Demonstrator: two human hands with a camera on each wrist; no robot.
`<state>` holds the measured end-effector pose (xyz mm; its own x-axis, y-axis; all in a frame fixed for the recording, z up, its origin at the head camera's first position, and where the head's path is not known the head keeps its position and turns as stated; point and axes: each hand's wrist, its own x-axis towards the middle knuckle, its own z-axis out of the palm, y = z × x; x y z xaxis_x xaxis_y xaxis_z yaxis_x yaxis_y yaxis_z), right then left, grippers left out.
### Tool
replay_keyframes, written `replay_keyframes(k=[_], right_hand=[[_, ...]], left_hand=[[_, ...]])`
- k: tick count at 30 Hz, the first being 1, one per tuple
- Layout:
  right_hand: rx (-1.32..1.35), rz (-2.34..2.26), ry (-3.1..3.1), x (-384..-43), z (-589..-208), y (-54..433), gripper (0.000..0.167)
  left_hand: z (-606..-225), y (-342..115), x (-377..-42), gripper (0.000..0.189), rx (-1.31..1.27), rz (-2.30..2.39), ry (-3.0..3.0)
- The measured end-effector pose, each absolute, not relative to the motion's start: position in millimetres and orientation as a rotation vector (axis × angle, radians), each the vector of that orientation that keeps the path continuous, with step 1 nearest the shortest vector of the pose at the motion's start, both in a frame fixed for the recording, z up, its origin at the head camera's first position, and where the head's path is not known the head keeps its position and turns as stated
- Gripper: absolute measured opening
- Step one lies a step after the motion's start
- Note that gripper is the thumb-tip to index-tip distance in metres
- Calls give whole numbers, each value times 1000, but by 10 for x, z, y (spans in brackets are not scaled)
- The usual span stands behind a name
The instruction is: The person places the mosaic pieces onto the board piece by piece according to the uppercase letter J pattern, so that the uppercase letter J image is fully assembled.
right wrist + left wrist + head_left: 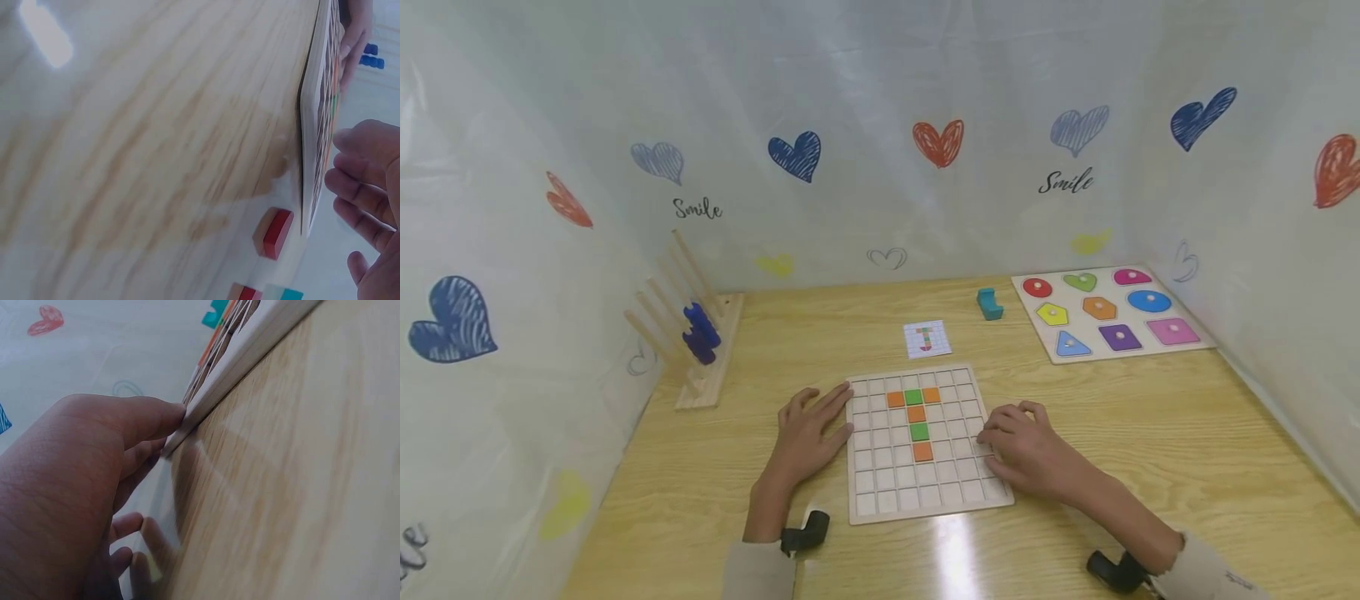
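Note:
A white wooden grid board [880, 481] lies flat on the table, with several orange and green square tiles set in a T shape; one green tile [920, 432] is in the stem. My left hand [808, 433] rests along the board's left edge, fingers extended, thumb against the side. Over the right edge, my right hand [1030, 450] has loosely bent fingers, and nothing shows between them in the right wrist view. Just behind the board lies a small card [927, 339] printed with a J of coloured pieces. A red block [278, 233] sits on the table beside the board's edge.
At the left stands a wooden peg rack [730, 333] with blue pieces [700, 333]. A teal curved piece [990, 304] lies at the back. The shape puzzle board [1078, 323] with knobbed pieces is at the back right. Printed sheeting [865, 75] encloses the table.

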<state>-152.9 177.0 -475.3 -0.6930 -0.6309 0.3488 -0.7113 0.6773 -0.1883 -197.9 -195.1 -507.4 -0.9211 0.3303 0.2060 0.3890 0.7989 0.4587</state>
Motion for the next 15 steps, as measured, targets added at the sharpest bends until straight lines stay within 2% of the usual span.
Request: replay_keyframes(k=[15], right_hand=[[1049,533,-2575,-1418,-4780,1970,23]], left_hand=[[-5092,-1961,-1983,55,-612,-800,-2825]])
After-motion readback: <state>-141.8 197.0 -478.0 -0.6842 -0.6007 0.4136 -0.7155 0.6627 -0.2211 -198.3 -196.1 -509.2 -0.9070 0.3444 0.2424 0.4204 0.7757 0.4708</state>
